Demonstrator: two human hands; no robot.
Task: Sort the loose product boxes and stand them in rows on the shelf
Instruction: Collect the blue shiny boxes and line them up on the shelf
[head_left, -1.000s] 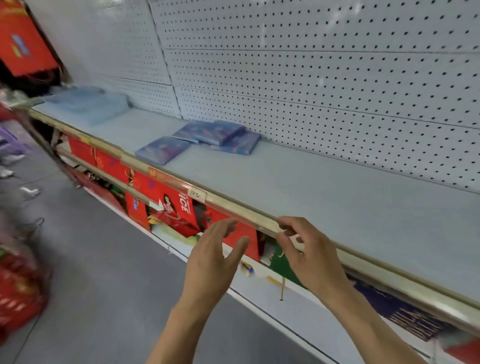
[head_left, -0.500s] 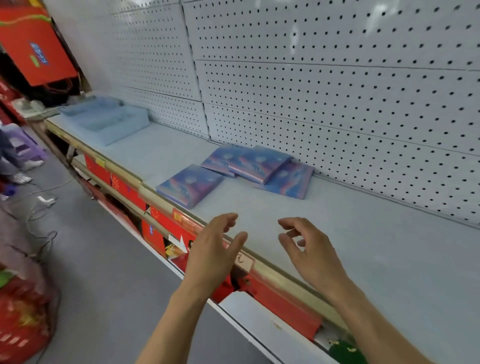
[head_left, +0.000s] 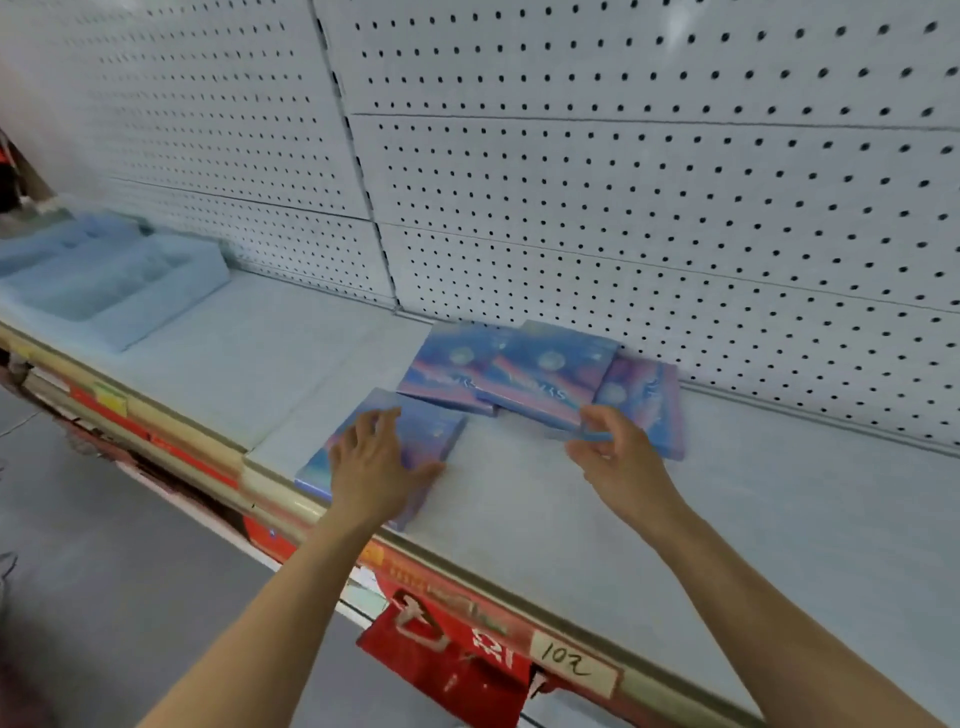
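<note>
Several flat blue-and-purple product boxes lie on the grey shelf (head_left: 675, 519). One box (head_left: 431, 431) lies alone near the front edge. My left hand (head_left: 374, 467) rests flat on it with fingers spread. Three more boxes overlap by the pegboard: a left one (head_left: 447, 369), a middle one (head_left: 550, 374) on top, and a right one (head_left: 644, 400). My right hand (head_left: 618, 457) is at the near edge of the middle and right boxes, fingers curled; I cannot tell if it grips one.
A white pegboard wall (head_left: 623, 182) backs the shelf. A pale blue moulded tray (head_left: 104, 280) sits at the far left. The shelf's front rail carries a price tag reading 102 (head_left: 566, 665) and red packaging (head_left: 447, 670) hangs below. Grey floor lies at the lower left.
I have come closer to the boxes. Both hands moved forward from the air above the shelf edge; the left now lies on the front box, the right reaches the overlapping boxes.
</note>
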